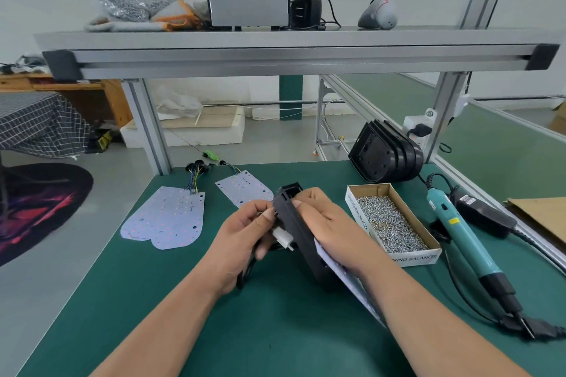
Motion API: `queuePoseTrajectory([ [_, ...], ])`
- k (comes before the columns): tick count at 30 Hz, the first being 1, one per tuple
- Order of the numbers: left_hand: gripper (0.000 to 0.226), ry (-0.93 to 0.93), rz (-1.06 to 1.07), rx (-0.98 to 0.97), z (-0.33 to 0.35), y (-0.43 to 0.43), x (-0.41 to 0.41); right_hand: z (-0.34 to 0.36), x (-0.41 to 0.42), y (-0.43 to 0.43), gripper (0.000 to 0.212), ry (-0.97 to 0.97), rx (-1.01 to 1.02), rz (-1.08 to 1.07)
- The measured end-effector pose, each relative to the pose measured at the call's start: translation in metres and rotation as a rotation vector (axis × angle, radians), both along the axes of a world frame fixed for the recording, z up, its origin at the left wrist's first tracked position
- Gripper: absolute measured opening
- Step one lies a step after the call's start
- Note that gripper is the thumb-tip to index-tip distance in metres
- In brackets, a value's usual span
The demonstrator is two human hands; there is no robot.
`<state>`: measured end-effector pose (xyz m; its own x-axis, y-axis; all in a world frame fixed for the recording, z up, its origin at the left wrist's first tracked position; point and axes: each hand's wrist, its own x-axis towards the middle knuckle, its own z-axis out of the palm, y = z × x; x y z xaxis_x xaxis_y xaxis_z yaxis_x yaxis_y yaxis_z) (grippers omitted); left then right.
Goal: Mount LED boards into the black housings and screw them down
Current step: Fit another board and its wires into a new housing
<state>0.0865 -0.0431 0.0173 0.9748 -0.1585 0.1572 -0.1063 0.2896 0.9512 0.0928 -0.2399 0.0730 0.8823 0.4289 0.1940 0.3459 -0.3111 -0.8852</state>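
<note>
Fingers (pixel 301 202) of right hand (pixel 327 223) curl over black housing (pixel 295 228) edge.

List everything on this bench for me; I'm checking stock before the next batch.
Held housing: one, black, between both hands.
Held LED board: one, white, against the housing, under the right wrist.
White connector: one, at the left fingers.
Loose LED boards: several, white, left on the mat.
Spare housings: a stack, black, rear right.
Screw box: one, cardboard, silvery screws inside, right of the hands.
Screwdriver: one, teal, far right.
Left hand: holds the connector.
Right hand: grips the housing.
</note>
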Motion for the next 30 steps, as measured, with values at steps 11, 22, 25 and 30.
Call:
queuePoseTrajectory([
  [11, 0.035, 0.041, 0.206, 0.129, 0.003, -0.002, -0.003, -0.019, 0.005, -0.015, 0.053, 0.119, -0.039, -0.220],
  [22, 0.060, -0.234, 0.542, 0.673, 0.002, -0.005, -0.004, -0.015, 0.012, -0.029, 0.030, 0.222, 0.259, -0.111],
  [25, 0.046, -0.283, 0.537, 0.840, 0.000, -0.006, -0.005, -0.013, 0.010, -0.033, 0.031, 0.104, 0.225, -0.180],
  [30, 0.045, -0.223, 0.512, 0.845, -0.001, -0.008, -0.003, -0.018, 0.008, -0.034, 0.025, 0.243, 0.263, -0.074],
])
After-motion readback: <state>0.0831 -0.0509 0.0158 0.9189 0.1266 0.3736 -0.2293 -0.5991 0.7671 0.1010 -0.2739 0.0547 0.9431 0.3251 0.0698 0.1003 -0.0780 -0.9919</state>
